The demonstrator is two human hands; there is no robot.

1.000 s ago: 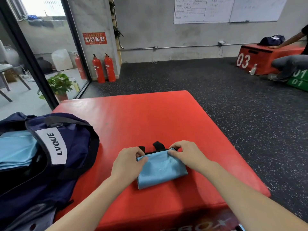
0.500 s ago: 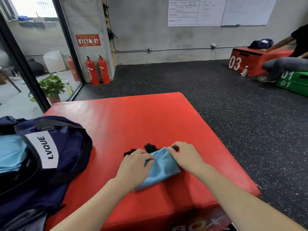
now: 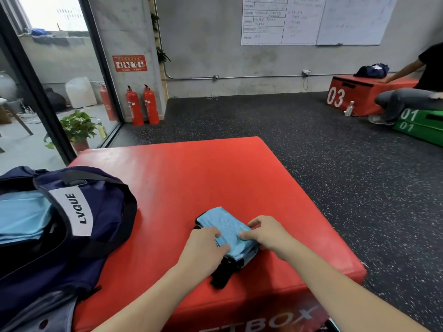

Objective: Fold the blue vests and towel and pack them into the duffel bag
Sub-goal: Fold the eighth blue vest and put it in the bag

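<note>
Final fold step: both hands, left hand (image 3: 203, 250) and right hand (image 3: 267, 234), fingers curled holding the folded blue vest (image 3: 227, 232) on the red foam box (image 3: 215, 178). Next, likely lift the bundle left into the open duffel bag (image 3: 103, 212), keeping folds tight.

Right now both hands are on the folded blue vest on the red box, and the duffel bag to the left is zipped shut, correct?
Not quite. The duffel bag is open, not zipped: the head view shows light blue fabric inside it. The rest holds: left hand and right hand are both on the folded blue vest on the red box, bag to the left.
</note>
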